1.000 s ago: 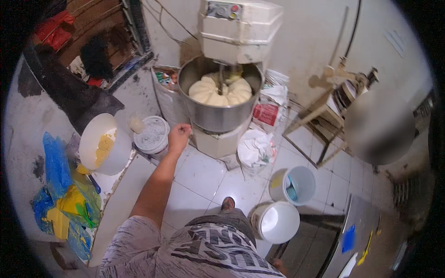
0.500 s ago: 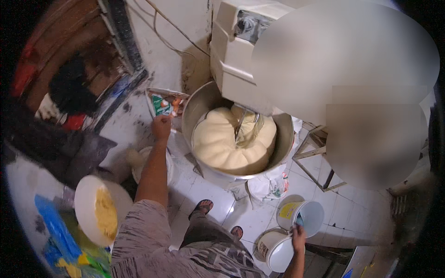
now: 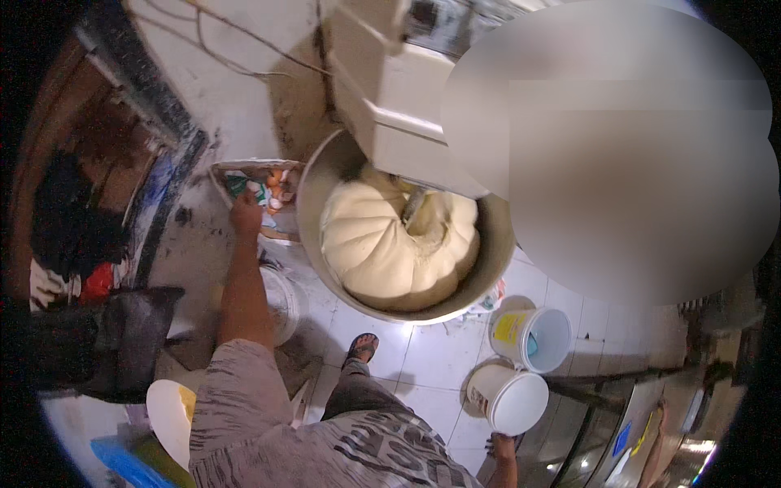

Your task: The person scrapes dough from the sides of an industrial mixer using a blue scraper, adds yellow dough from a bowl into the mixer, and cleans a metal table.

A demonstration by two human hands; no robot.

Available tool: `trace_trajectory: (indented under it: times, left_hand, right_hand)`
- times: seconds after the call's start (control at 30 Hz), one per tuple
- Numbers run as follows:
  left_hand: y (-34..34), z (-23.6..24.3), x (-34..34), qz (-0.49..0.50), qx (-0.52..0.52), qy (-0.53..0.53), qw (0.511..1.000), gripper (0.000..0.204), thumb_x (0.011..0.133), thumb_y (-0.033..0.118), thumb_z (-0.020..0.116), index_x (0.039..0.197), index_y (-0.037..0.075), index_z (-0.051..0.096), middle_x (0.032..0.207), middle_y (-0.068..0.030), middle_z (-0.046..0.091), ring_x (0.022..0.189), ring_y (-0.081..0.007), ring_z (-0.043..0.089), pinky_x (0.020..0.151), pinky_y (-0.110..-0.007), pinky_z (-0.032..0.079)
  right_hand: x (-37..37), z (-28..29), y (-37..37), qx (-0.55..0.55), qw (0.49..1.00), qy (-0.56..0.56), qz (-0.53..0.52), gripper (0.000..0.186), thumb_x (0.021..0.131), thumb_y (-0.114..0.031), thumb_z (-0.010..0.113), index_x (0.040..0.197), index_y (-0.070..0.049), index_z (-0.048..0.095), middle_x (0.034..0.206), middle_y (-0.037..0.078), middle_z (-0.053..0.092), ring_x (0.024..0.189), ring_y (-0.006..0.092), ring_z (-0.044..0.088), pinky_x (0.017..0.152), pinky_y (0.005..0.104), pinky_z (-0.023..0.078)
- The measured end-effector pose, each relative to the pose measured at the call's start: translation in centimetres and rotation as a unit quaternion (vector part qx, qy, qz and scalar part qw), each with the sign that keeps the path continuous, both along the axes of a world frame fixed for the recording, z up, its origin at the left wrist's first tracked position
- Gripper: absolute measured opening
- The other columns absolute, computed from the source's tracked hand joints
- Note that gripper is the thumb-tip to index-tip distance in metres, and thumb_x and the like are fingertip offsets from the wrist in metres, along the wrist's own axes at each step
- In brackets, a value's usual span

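Note:
My left hand [image 3: 246, 215] reaches over an open box [image 3: 281, 236] left of the mixer. Its fingers close at the lower edge of a green-and-white packet [image 3: 236, 182]; the grip itself is partly hidden. Eggshells [image 3: 277, 185] lie in the box beside it. Down at the right, my right hand [image 3: 503, 449] has its fingers apart and holds nothing. It is just below a white bucket [image 3: 519, 403]. Behind that stands a second white bucket [image 3: 504, 328] with a yellow label and a teal item [image 3: 532, 343] inside.
A large steel bowl [image 3: 366, 307] holds pale dough [image 3: 374, 252] around the hook of a cream mixer [image 3: 407, 106]. A lidless tub [image 3: 285, 305] stands under my left forearm. A tub with a yellow mass [image 3: 171, 419] and blue plastic [image 3: 126, 462] lie at lower left. The upper right is blurred.
The view has shifted, so the bowl looks nearer. My right hand has come away from the bucket with the teal item, toward me. My left hand stays at the packet and box.

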State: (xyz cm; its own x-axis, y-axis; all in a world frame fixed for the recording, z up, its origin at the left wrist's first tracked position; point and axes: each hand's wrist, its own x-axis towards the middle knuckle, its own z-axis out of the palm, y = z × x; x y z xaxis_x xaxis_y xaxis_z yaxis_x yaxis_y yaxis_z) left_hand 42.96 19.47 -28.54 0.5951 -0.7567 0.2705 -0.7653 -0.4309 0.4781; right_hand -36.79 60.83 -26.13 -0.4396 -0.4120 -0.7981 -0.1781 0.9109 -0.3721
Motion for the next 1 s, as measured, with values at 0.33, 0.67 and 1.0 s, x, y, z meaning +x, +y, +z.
trace_trajectory:
  times: [0.33,0.67,1.0]
  left_hand:
    - [5.0,14.8,-22.0,-0.114,-0.265,-0.192,0.938,0.054,0.085,0.022,0.058,0.133,0.007,0.037,0.132,-0.0191,0.04,0.123,-0.0377,0.036,0.106,-0.048,0.021]
    - [19.4,14.7,-60.4,-0.559,-0.141,0.056,0.815,0.036,0.084,0.013,0.057,0.119,0.004,0.053,0.134,-0.018,0.038,0.127,-0.0355,0.031,0.105,-0.045,0.023]
    - [37.9,18.8,-87.8,-0.776,-0.123,0.093,0.612,0.03,0.081,0.012,0.058,0.111,0.007,0.057,0.13,-0.0156,0.042,0.127,-0.0387,0.028,0.105,-0.048,0.023]
  right_hand:
    - [-0.3,-4.2,13.3,-0.181,0.971,0.117,-0.101,0.04,0.081,-0.028,0.062,0.11,0.0,0.059,0.09,0.007,0.064,0.077,0.0159,0.059,0.066,0.0314,0.048]
    - [1.6,-11.5,40.5,-0.055,0.936,0.13,-0.321,0.029,0.082,-0.029,0.061,0.098,-0.005,0.064,0.076,0.005,0.061,0.06,0.0138,0.055,0.046,0.0279,0.045]
    - [8.1,-15.8,58.6,-0.153,0.851,0.161,-0.476,0.028,0.082,-0.029,0.058,0.097,-0.005,0.061,0.08,0.006,0.062,0.06,0.0141,0.057,0.048,0.0295,0.047]
